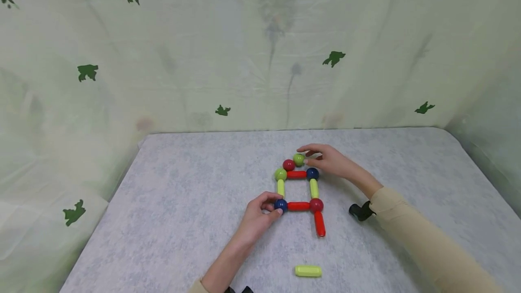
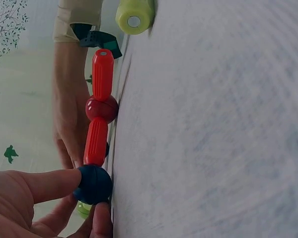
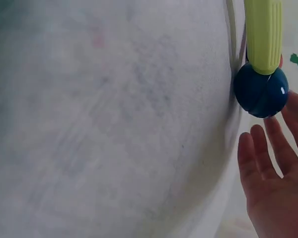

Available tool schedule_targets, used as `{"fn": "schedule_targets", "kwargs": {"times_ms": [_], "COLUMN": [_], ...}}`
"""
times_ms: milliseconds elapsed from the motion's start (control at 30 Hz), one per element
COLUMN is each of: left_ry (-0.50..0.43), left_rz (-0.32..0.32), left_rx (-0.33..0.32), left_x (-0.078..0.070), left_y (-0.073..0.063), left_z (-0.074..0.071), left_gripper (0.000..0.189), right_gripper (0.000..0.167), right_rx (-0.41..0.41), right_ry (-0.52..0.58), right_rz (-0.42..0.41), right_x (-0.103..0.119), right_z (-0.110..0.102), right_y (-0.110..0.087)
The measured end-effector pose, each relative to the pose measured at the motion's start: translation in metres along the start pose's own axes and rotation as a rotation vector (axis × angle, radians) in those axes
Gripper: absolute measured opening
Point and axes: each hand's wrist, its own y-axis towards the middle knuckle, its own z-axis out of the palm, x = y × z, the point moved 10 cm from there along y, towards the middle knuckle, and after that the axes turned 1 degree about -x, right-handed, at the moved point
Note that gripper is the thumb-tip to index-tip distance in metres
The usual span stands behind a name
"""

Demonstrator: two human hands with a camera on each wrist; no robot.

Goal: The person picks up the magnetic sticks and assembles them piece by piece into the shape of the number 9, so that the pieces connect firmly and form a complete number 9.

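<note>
On the table lies a square of magnetic rods and balls. My left hand (image 1: 259, 210) pinches the blue ball (image 1: 281, 205) at its front left corner, thumb and fingers on opposite sides. A red rod (image 1: 299, 206) joins that ball to a red ball (image 1: 316, 205). At the back, my right hand (image 1: 325, 159) is around the right and far side of a loose-looking green ball (image 1: 299, 160), thumb by its edge, fingers extended. Beside it sits a second red ball (image 1: 289, 165), close to the corner green ball (image 1: 281, 174). The right wrist view shows relaxed fingers by the back blue ball (image 3: 261, 91); the green ball is hidden there.
Another red rod (image 1: 319, 224) sticks out toward the front from the front right corner. A loose yellow-green rod (image 1: 308, 271) lies near the front of the grey table (image 1: 183, 202). Behind stands a pale curtain (image 1: 244, 49) with green leaf shapes.
</note>
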Motion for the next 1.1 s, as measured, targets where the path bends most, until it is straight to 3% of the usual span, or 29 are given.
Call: {"fn": "schedule_targets", "kwargs": {"times_ms": [233,500,700,1100], "left_ry": [0.006,0.012,0.015,0.024], "left_rz": [0.002,-0.003,-0.009,-0.019], "left_rx": [-0.007,0.000,0.000,-0.011], "left_x": [-0.003,-0.003,-0.005,-0.003], "left_y": [-0.002,-0.002,-0.002,-0.001], "left_z": [-0.001,0.001,0.001,-0.001], "left_gripper": [0.030,0.030,0.030,0.030], "right_gripper": [0.036,0.035,0.036,0.038], "right_rx": [0.024,-0.120,-0.213,-0.147], "right_ry": [-0.039,-0.023,0.014,0.104], "right_rz": [0.048,0.093,0.100,0.122], "right_x": [-0.006,-0.007,-0.005,0.014], "right_z": [0.007,-0.011,-0.024,-0.008], "right_y": [0.012,0.001,-0.024,-0.101]}}
